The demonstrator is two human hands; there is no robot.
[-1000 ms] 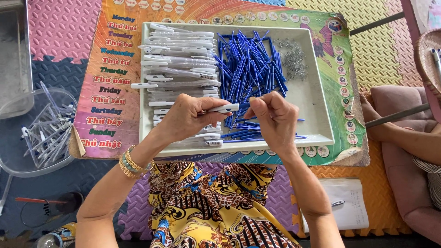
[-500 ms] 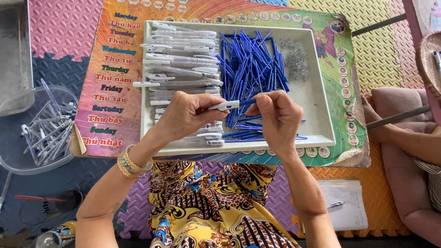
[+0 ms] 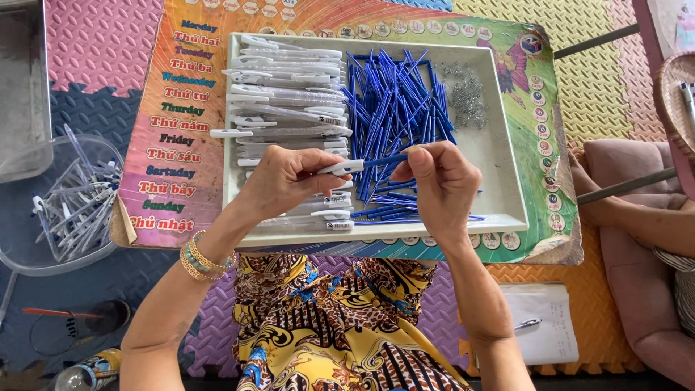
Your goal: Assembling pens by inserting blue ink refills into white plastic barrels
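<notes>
Both hands meet over the white tray (image 3: 507, 210) — left hand (image 3: 286, 181) pinches a white pen barrel (image 3: 340, 168), right hand (image 3: 441, 181) feeds a blue refill (image 3: 385, 160) into it; seating it fully likely needs a straight push.

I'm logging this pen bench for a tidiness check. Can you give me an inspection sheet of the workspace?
Surface: white tray on a colourful board.
Job's things: left hand holds a white pen barrel; right hand pinches a blue refill at its end.
Clutter: white barrels, blue refills, small springs.
Grip: both closed on parts.
Cables: nothing seen.
Surroundings: clear bowl of pens, foam mats, another person's arm.
</notes>
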